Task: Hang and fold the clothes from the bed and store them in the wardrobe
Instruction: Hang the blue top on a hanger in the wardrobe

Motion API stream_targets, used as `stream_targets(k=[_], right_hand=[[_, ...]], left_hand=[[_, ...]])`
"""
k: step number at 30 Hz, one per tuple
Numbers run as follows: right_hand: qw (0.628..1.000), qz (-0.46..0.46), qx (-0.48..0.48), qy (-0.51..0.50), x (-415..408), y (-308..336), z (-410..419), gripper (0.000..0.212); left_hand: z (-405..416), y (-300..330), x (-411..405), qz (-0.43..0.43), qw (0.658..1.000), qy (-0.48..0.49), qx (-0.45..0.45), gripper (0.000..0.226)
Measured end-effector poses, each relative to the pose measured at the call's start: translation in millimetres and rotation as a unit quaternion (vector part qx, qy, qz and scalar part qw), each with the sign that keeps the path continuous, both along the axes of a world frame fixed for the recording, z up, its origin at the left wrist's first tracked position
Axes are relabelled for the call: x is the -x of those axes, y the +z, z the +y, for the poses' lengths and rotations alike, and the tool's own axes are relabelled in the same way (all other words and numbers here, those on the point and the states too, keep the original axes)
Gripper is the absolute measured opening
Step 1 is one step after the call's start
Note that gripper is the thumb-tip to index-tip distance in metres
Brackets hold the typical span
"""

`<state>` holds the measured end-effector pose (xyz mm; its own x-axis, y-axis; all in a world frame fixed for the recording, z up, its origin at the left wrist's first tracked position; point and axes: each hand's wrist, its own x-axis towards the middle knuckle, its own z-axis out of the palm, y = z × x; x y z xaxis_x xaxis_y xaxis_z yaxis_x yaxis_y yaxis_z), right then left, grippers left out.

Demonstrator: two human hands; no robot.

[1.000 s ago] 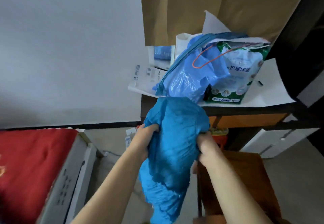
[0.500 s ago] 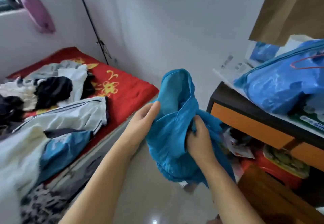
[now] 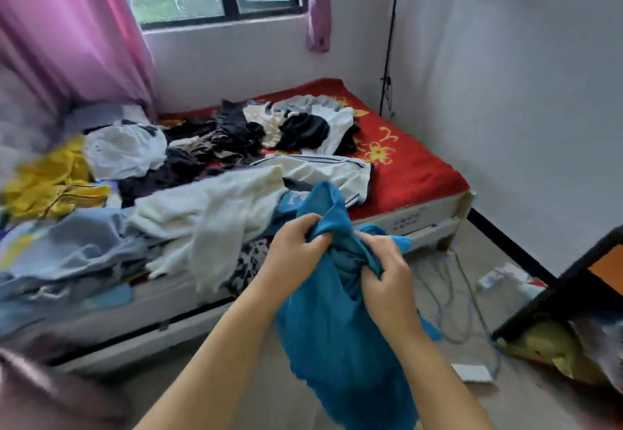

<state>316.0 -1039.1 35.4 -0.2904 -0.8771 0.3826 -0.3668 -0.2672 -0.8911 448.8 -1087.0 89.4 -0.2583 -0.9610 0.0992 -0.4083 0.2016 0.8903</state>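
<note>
Both hands hold a blue garment (image 3: 340, 321) up in front of the person, above the floor just beside the near edge of the bed (image 3: 421, 173). The left hand (image 3: 296, 247) has its grip clenched on a bunched fold near the top of the cloth; the right hand (image 3: 387, 281) pinches the fabric just to the right, fingers curled into it. The rest of the garment hangs down between the forearms. On the bed, a heap of mixed clothes (image 3: 202, 166) covers the red sheet. A dark desk (image 3: 573, 291) stands at the right edge.
</note>
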Motion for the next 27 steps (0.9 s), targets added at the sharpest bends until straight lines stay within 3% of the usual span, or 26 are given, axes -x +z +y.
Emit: stream_targets(k=[2, 4, 6, 10, 12, 14, 16, 17, 21, 22, 23, 25, 27], right_hand=[[0.999, -0.034, -0.036, 0.002, -24, -3, 1, 0.049], [0.994, -0.062, -0.089, 0.005, -48, -5, -1, 0.050], [0.990, -0.073, -0.122, 0.018, -67, -6, -5, 0.044], [0.980, -0.054, -0.172, 0.082, -98, -6, -8, 0.043], [0.960, 0.003, -0.236, 0.148, -111, -8, -11, 0.038], [0.908, 0.122, -0.333, 0.225, -118, -12, -17, 0.035], [0.810, 0.325, -0.388, 0.296, -125, -16, -27, 0.044], [0.780, 0.392, -0.383, 0.302, -130, -16, -31, 0.048], [0.771, 0.388, -0.296, 0.409, -186, -13, -32, 0.066], [0.744, 0.386, -0.292, 0.461, -205, -12, -25, 0.069], [0.706, 0.396, -0.297, 0.506, -222, -12, -17, 0.068], [0.625, 0.437, -0.294, 0.576, -255, -21, 5, 0.050], [0.603, 0.454, -0.285, 0.590, -276, -30, 23, 0.020]], left_hand=[[7, 2, -42, 0.110, 0.988, 0.101, -0.030, 0.019], [14, 13, -89, 0.248, 0.947, 0.190, -0.071, 0.023], [21, 24, -130, 0.347, 0.911, 0.201, -0.094, 0.022], [53, 28, -178, 0.388, 0.907, 0.149, -0.072, 0.012], [68, 24, -193, 0.393, 0.905, 0.153, -0.059, 0.010], [79, 24, -205, 0.417, 0.890, 0.177, -0.052, 0.015], [93, 28, -218, 0.451, 0.861, 0.231, -0.044, 0.026], [99, 31, -223, 0.458, 0.851, 0.253, -0.041, 0.028], [148, 41, -247, 0.443, 0.832, 0.334, 0.005, 0.019], [165, 43, -250, 0.442, 0.820, 0.365, 0.010, 0.008], [180, 42, -253, 0.441, 0.807, 0.393, 0.018, 0.011], [217, 41, -257, 0.423, 0.784, 0.452, 0.051, 0.016], [252, 43, -259, 0.399, 0.765, 0.498, 0.092, 0.011]])
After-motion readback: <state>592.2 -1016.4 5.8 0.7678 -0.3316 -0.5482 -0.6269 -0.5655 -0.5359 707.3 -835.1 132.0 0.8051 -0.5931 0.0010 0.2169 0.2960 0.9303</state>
